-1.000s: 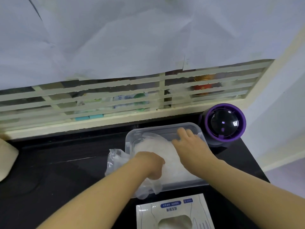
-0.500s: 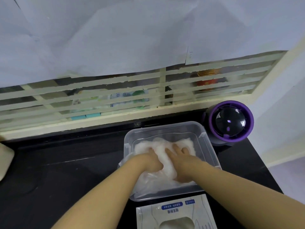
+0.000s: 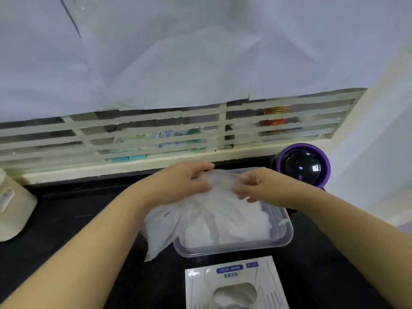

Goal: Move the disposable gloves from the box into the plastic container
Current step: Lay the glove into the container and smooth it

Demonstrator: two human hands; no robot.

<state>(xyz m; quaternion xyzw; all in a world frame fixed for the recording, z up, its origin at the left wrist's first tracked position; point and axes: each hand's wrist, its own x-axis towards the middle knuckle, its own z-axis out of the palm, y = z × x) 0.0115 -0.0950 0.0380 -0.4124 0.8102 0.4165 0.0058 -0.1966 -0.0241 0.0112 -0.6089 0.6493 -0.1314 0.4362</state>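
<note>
A clear plastic container (image 3: 283,238) sits on the black counter, filled with a pile of thin translucent disposable gloves (image 3: 225,219). Part of the pile hangs over the container's left rim onto the counter. My left hand (image 3: 180,184) and my right hand (image 3: 258,186) are raised over the container's far side, each pinching the top of the glove bundle with curled fingers. The white glove box (image 3: 236,284) lies flat at the near edge, more gloves showing through its oval opening.
A purple-rimmed round device with a black dome (image 3: 302,167) stands right of the container by the wall. A beige object (image 3: 13,210) sits at the counter's left edge. A taped, paper-covered window (image 3: 178,134) runs along the back.
Both hands were pressing the gloves down into the container; now they have lifted toward its far side and pinch the top of the bundle, pulling it up. Gloves spill over the left rim.
</note>
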